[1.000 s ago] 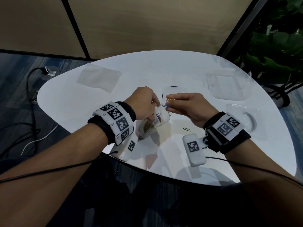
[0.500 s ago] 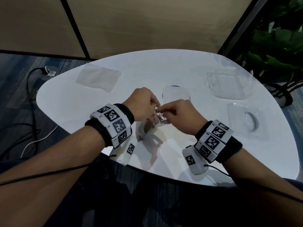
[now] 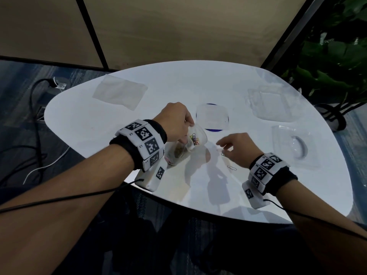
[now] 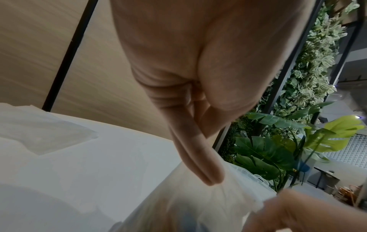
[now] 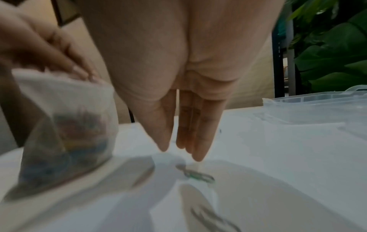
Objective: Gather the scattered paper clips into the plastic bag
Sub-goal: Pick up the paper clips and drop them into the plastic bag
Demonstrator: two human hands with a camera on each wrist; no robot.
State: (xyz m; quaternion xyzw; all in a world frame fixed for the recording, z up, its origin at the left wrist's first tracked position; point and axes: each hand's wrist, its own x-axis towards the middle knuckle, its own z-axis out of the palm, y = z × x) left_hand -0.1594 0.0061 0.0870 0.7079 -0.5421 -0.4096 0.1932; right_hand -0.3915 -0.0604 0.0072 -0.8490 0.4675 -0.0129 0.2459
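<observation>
My right hand (image 3: pixel 239 149) hung just above the table with its fingers (image 5: pixel 198 138) straight and close together, thumb a little apart, and it held nothing. The green paper clip (image 5: pixel 199 175) lay flat on the table directly below those fingertips, a little toward my body, almost touching its own shadow. Its long axis ran slanting, from near the fingertips out toward my right. A second clip, a pale paper clip (image 3: pixel 232 167), lay nearer to the table edge, beside my right wrist, and its long axis also ran slanting to my right. Both clips were much nearer to my right hand than to my left, so I judged that the right hand should make the pick, with a pinch across the short side of the green one.

My left hand (image 3: pixel 174 124) gripped the small plastic bag (image 3: pixel 190 143) at its upper rim, fingers curled on the film, and kept it standing on the table to the left of my right hand. Many coloured clips already lay inside it. The mouth looked open toward the right hand, but I could not tell how wide.

The white table (image 3: pixel 99 126) was glossy, so a thin clip could slide under a finger. Farther away lay a flat plastic bag (image 3: pixel 120 92), a clear container (image 3: pixel 270 104) and a clear lid (image 3: pixel 294 145). Behind stood a beige wall and green plants (image 3: pixel 333 56).
</observation>
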